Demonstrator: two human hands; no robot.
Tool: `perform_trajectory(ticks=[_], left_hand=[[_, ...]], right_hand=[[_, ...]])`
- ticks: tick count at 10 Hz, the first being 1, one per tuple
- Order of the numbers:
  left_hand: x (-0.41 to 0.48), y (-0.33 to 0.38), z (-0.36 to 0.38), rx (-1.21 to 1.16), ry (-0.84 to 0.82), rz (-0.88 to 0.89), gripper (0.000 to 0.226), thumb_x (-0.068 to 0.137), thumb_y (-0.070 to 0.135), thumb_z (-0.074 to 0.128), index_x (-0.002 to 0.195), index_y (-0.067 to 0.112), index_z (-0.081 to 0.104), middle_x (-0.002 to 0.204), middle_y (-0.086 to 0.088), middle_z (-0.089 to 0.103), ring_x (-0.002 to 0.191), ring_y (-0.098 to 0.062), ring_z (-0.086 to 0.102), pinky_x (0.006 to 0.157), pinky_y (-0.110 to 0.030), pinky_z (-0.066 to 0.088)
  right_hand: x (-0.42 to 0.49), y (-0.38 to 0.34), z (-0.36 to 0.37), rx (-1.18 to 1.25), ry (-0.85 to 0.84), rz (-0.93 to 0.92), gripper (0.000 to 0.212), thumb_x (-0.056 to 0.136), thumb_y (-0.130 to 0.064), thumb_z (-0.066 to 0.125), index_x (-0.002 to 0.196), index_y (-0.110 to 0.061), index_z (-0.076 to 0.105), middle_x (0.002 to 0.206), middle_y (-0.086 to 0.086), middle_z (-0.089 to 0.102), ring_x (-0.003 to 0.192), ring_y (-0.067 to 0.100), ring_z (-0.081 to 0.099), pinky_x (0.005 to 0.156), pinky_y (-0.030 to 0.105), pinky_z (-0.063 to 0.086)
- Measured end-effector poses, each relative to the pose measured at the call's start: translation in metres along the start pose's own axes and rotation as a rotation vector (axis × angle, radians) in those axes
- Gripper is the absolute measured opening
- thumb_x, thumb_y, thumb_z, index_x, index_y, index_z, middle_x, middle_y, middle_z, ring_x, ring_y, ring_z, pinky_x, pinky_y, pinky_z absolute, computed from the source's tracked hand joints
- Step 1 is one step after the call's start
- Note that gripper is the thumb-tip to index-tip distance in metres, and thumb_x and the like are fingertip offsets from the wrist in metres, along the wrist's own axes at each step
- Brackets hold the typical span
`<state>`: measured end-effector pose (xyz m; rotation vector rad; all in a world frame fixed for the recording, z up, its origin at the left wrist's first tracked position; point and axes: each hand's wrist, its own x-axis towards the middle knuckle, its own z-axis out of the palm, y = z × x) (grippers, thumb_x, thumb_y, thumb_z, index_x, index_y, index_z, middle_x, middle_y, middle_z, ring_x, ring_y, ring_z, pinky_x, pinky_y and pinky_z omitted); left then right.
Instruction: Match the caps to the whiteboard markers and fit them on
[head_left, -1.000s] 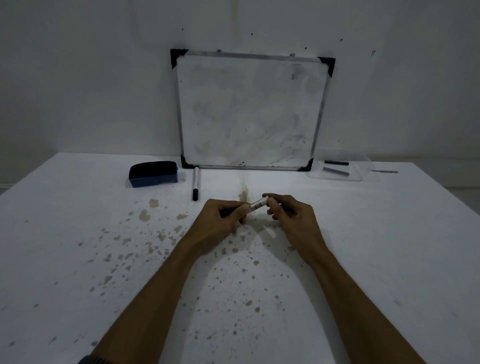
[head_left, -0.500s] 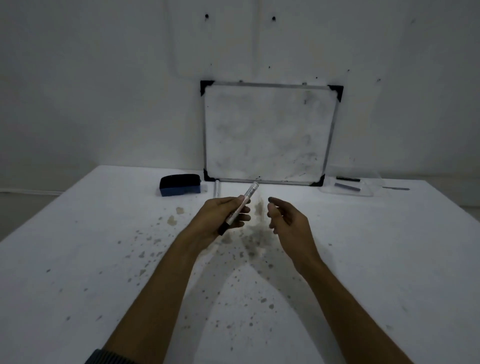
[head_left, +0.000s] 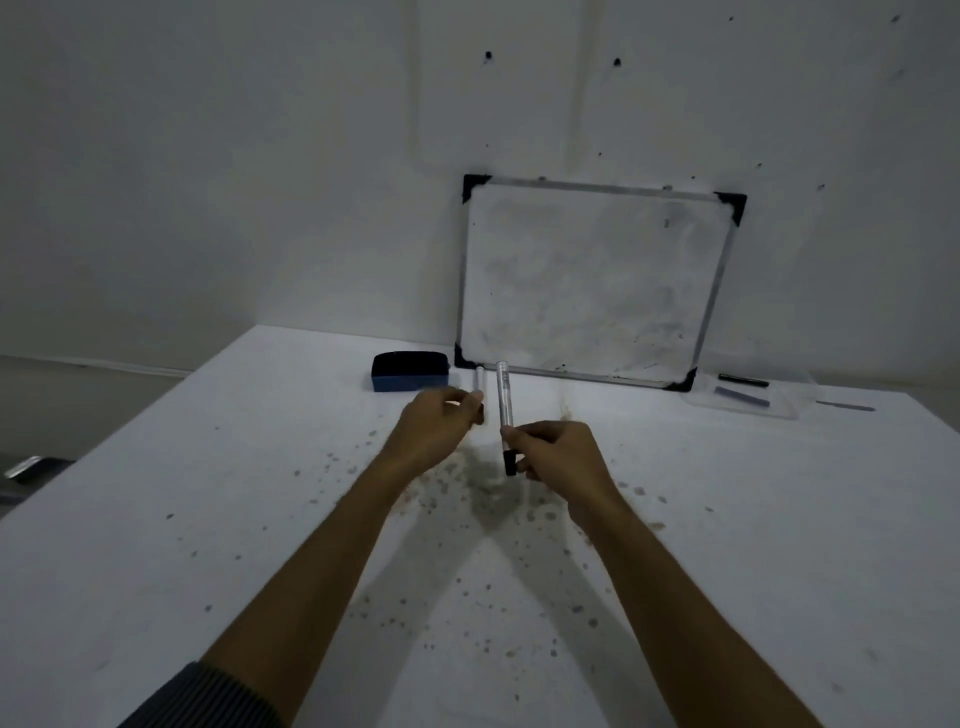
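My right hand grips a whiteboard marker and holds it nearly upright over the middle of the table. Its clear-white barrel points up and its black end points down below my fingers. A second marker lies on the table just left of it, pointing towards the whiteboard. My left hand has its fingertips closed on the dark near end of that second marker, which the fingers mostly hide.
A whiteboard leans on the wall at the back. A blue eraser lies left of it. At the back right a clear tray holds a black pen-like piece and a greyish one. The white table is stained.
The marker has passed from my left hand to my right hand and now stands more upright. My left hand has moved forward to the marker lying by the eraser. The view has tilted up.
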<state>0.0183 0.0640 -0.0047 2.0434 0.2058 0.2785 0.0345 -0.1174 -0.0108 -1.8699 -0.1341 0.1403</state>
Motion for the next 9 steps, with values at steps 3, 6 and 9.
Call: perform_trajectory(ticks=[3,6,9], left_hand=[[0.01,-0.076,-0.016,0.525,0.039,0.224,0.044,0.101,0.032,0.063,0.138,0.008,0.063,0.145,-0.01,0.061,0.134,-0.028,0.055,0.117,-0.046,0.036],[0.021,-0.082,-0.012,0.535,0.066,0.254,0.04,0.098,0.034,0.065,0.131,0.01,0.066,0.136,-0.01,0.063,0.125,-0.029,0.056,0.111,-0.045,0.039],[0.006,-0.056,-0.007,0.4,0.091,0.255,0.039,0.101,0.033,0.062,0.136,0.016,0.061,0.139,-0.005,0.062,0.125,-0.023,0.059,0.111,-0.045,0.043]], right_hand=[[0.089,-0.011,0.032,-0.323,0.103,0.103,0.028,0.079,-0.025,0.079,0.055,-0.012,0.073,0.058,0.007,0.074,0.056,0.019,0.072,0.062,0.029,0.063],[0.115,-0.01,0.047,-0.434,0.11,0.127,0.031,0.078,-0.029,0.076,0.08,0.002,0.077,0.065,0.01,0.07,0.063,0.023,0.067,0.066,0.034,0.059],[0.074,-0.009,0.019,-0.083,0.013,0.07,0.017,0.095,-0.032,0.068,0.094,-0.016,0.075,0.089,0.009,0.078,0.073,0.02,0.07,0.071,0.035,0.06]])
